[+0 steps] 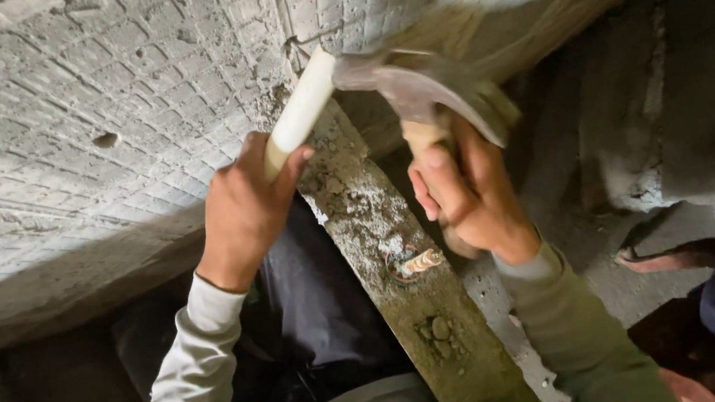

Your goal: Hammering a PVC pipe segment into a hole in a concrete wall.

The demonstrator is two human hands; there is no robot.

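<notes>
Left hand (240, 212) grips a stiff white chisel (302, 107) low; right hand (463, 189) clasps the head-heavy hammer (435, 88) by its handle, beside the chisel.

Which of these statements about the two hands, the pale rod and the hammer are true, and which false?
1. The left hand grips a pale cylindrical rod whose tip meets the grey gridded concrete wall. True.
2. The right hand is empty. False: it holds a wooden-handled metal claw hammer.
3. The hammer's head is near the rod's upper end. True.
4. A mortar-spattered wooden plank runs between the forearms. True.
5. Both sleeves are bright red. False: they are light grey.
</notes>
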